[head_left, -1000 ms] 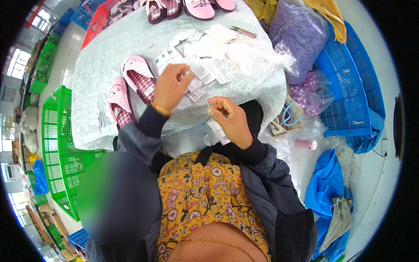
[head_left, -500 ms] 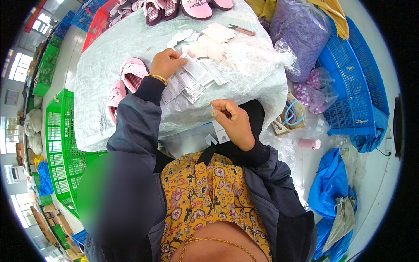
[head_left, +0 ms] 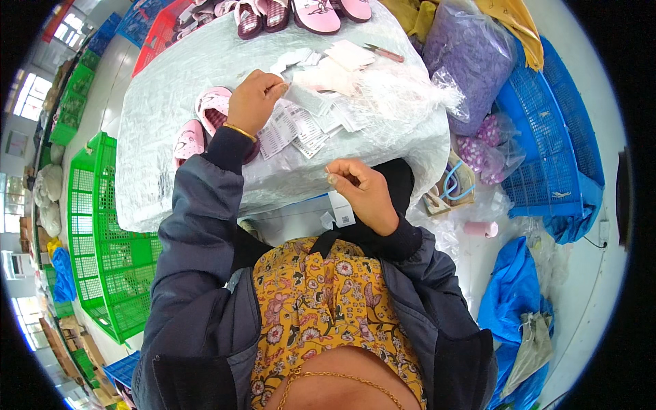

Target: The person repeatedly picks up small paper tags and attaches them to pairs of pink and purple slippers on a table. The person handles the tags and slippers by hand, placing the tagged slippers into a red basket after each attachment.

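Note:
My left hand [head_left: 256,102] reaches over the plastic-covered table [head_left: 164,89], thumb and fingers pinched at the edge of a printed paper label [head_left: 309,100]. That label is slightly blurred and lies over a fanned pile of white printed labels [head_left: 279,134]. Closer to my body, my right hand [head_left: 362,195] is closed, its thumb and forefinger together on something tiny. A white card tag [head_left: 342,208] shows below these fingers; its upper part is hidden by the hand. Beside my left wrist sit two pink slippers [head_left: 189,140] with checked lining, one partly covered by my sleeve.
More pink slippers [head_left: 316,15] stand at the table's far edge. Red-handled snips [head_left: 384,52] lie beside blank papers [head_left: 335,74] and clear plastic [head_left: 393,92]. Green crates [head_left: 126,253] stand left; a bag of purple material [head_left: 468,58] and blue crates [head_left: 536,130] stand right.
My left hand has shifted slightly left and up, and the label at its fingertips has tilted. The right hand stays nearly in place. The view has moved slightly.

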Tool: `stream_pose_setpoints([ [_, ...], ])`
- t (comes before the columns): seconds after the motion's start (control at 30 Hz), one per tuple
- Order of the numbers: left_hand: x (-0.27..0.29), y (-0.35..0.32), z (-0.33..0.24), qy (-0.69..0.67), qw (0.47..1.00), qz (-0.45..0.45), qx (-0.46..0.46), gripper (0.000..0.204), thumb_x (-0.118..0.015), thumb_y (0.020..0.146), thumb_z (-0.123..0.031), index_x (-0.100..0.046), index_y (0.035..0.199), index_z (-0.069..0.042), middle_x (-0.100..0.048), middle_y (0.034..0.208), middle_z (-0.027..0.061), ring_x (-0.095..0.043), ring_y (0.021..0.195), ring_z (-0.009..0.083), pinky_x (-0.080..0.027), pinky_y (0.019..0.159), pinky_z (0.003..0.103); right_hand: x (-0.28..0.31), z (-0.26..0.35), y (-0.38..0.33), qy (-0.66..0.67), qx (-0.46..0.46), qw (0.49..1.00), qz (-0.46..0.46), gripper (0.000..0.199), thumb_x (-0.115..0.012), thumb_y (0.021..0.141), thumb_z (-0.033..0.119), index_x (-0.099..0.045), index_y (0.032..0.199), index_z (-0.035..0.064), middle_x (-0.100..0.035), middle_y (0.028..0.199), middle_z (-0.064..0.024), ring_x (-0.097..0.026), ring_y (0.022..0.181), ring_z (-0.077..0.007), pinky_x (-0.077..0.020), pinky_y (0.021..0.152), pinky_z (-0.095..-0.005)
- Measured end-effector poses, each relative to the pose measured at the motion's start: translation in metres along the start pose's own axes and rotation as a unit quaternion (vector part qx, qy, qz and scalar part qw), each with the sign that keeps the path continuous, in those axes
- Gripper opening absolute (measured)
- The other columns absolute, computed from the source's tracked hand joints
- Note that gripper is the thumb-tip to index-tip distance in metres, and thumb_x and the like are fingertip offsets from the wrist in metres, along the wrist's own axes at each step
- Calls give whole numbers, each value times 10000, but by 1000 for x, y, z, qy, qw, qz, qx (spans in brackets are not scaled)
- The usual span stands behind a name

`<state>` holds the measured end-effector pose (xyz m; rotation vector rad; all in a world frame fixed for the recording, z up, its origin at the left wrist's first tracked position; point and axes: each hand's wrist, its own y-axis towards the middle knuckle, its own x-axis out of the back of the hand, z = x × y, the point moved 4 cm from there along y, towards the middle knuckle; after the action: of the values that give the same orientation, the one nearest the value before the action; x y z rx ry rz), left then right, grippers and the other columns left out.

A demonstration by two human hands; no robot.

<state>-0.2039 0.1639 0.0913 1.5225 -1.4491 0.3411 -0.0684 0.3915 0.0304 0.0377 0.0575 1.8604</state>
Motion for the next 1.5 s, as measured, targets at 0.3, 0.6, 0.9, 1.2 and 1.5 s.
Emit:
stream_pose_setpoints([
  [0.3,17,-24,-20,-33,999,23,11,169,-565,972,-199,-591,1019,-39,-636,787,125,-623,689,262,-490,630,364,-2,33,19,-18,80,996,-31,129,-652,910,72,-645,1023,10,-627,847,-11,-552,754,-70,-470,703,-236],
  [0.6,18,-62,-66,-134,987,92,-7,209,-569,977,-159,-571,1097,12,-641,792,89,-615,652,148,-489,594,289,-18,49,60,-6,41,998,-40,374,-700,843,56,-534,1170,-20,-657,799,-53,-592,701,-74,-483,635,-230],
  [0.9,20,-71,-76,-88,991,93,-31,176,-576,951,-111,-579,1086,2,-639,839,160,-644,724,278,-498,638,345,-21,41,61,14,20,999,-26,370,-724,833,60,-543,1145,-22,-659,812,-59,-601,719,-75,-487,638,-222],
  [1.2,18,-77,-78,-98,988,109,-52,180,-572,939,-85,-588,1094,6,-643,889,168,-650,792,308,-505,689,352,-20,39,57,50,-26,998,5,305,-691,854,50,-548,1111,-30,-651,852,-49,-591,758,-72,-475,661,-221],
  [1.5,10,-79,-58,-424,830,329,155,115,-559,955,-136,-596,1011,-42,-529,810,-35,-470,666,48,-393,595,202,-17,30,42,119,-123,978,116,171,-666,869,45,-559,998,11,-619,855,-4,-557,745,-44,-443,637,-199],
])
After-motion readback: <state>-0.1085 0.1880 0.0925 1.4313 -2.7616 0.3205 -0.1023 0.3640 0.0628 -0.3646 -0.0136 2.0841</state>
